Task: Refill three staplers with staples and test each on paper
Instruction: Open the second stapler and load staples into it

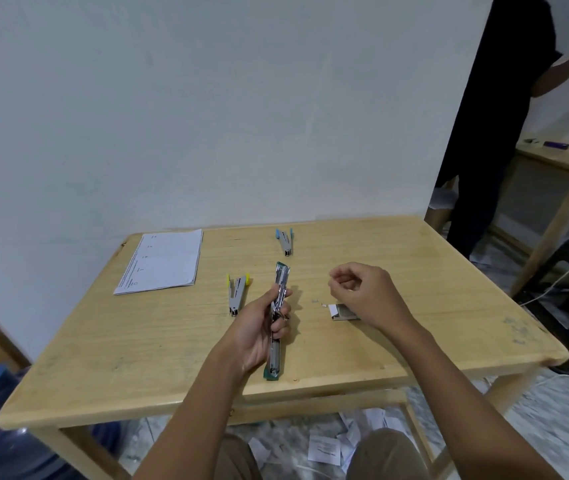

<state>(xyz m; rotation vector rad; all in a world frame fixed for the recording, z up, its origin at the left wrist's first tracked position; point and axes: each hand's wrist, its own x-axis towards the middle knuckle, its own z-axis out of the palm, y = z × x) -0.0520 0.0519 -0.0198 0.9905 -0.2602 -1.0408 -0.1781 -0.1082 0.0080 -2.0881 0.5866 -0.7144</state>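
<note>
My left hand (262, 327) grips a green stapler (278, 358) that is swung fully open, its metal magazine stretched along the wooden table (414, 306). My right hand (362, 292) hovers to its right with fingers curled; whether it pinches staples I cannot tell. Under that hand lies a small open staple box (340, 311), with a few loose staples (316, 301) beside it. A yellow-tipped stapler (236, 292) lies left of the green one. A blue-tipped stapler (286, 241) lies near the far edge. A stack of printed paper (163, 261) sits at the far left.
A blue water jug (2, 427) stands on the floor at the left. Scraps of paper (324, 448) litter the floor under the table. A person in black (490, 126) stands at the far right by a second wooden table (567, 164). A white wall rises behind.
</note>
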